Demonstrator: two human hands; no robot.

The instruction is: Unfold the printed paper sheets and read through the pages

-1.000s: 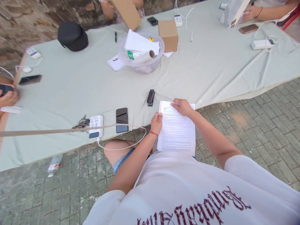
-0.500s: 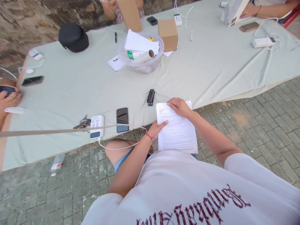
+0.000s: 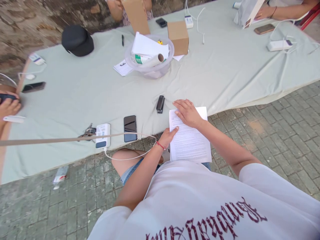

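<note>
A stack of printed paper sheets (image 3: 191, 143) lies over my lap, its top end at the table's edge. Along its left side my left hand (image 3: 169, 136) grips the sheets, thumb on top and the other fingers hidden underneath. My right hand (image 3: 187, 112) rests across the upper part of the stack with fingers stretched out flat, their tips reaching past the top left corner. Just up and left of the paper, a black stapler (image 3: 160, 104) lies on the table. A dark phone (image 3: 130, 128) is further left.
A white power bank (image 3: 103, 136) with a cable lies beside keys (image 3: 87, 132) on the cloth-covered table (image 3: 82, 96). Farther back are a plastic bowl (image 3: 156, 71) of papers and rolls, a cardboard box (image 3: 178, 38) and a black cap (image 3: 77, 40). Other people's hands show at the edges.
My right hand has shifted slightly up and left, its fingers now stretched out over the top of the sheets. The stack has moved a little right. My left hand keeps its hold.
</note>
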